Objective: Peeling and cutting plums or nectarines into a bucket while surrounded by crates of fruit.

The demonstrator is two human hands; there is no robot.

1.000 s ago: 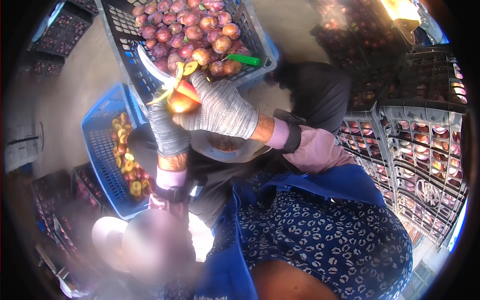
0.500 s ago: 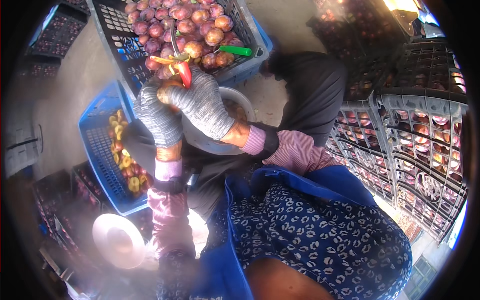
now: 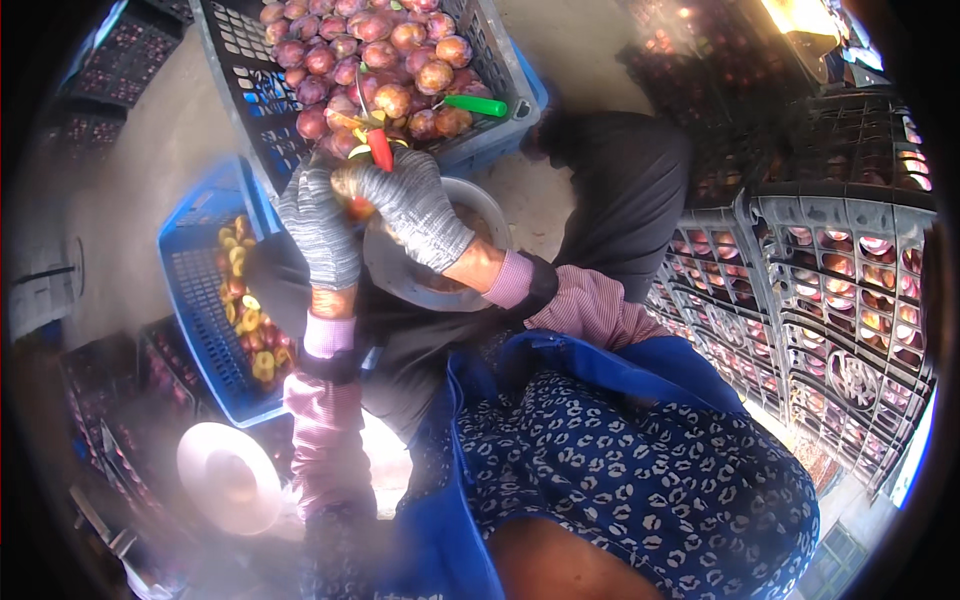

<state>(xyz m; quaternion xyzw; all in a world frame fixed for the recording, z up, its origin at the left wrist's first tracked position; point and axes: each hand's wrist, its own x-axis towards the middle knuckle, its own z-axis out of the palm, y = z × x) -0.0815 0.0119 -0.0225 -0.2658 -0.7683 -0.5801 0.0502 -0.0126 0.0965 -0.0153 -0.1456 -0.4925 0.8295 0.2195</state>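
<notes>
Centrally, both hands work close together in grey knitted gloves, just below the near end of a dark plum crate [image 3: 522,110]. The right hand [image 3: 412,205] is closed, fingers curled, around a red-handled knife [image 3: 380,150]; the blade points away from the body, over the crate. The left hand [image 3: 322,225] stands upright just beside it, fingers bent inward – whether it grips anything cannot be told. A reddish fruit [image 3: 360,208] shows in the gap between the gloves, mostly hidden. Yellow cut slices [image 3: 358,151] cluster where the blade meets the handle.

Beyond the knife, whole red-purple plums [image 3: 378,54] fill the crate. A green-handled tool [image 3: 476,105] lies on them near the crate's right corner. Below the right hand, between the knees, sits a round grey basin [image 3: 492,205]; its contents are too indistinct to identify.

To the left, a blue crate [image 3: 185,290] contains halved plums [image 3: 262,365], yellow flesh showing. Nearer the body on that side is a pale round object [image 3: 230,478]. To the right stand black crates [image 3: 775,300] – fruit visible through their slots. A blue patterned apron [image 3: 620,460] covers the person's front.
</notes>
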